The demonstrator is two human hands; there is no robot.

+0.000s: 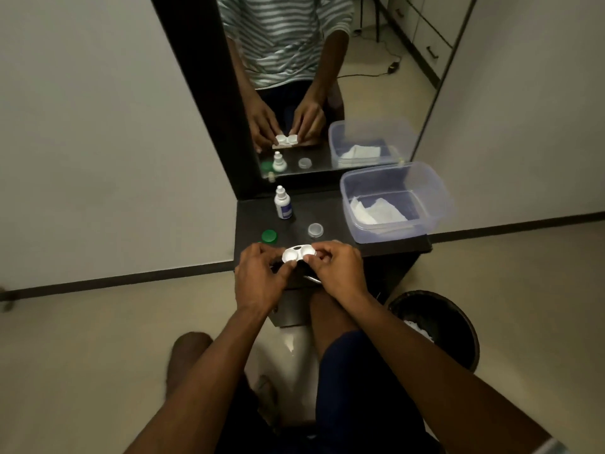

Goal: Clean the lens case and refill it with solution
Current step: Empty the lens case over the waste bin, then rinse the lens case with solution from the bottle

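Head view: two hands, left and right, pinch one lens case; two loose caps behind

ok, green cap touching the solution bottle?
Apart. The head view shows the green cap lying on the dark shelf nearer the person, with a clear strip of bare shelf between it and the upright solution bottle.

Landmark = solution bottle, upright at back of shelf, just before mirror. Front-left of bottle: a cap; front-right: 2nd cap. Right of bottle: tub w/ tissue in it. Nearer than bottle, over shelf's front edge: lens case, betw. left hand & right hand. Far front-right, on floor: bin.
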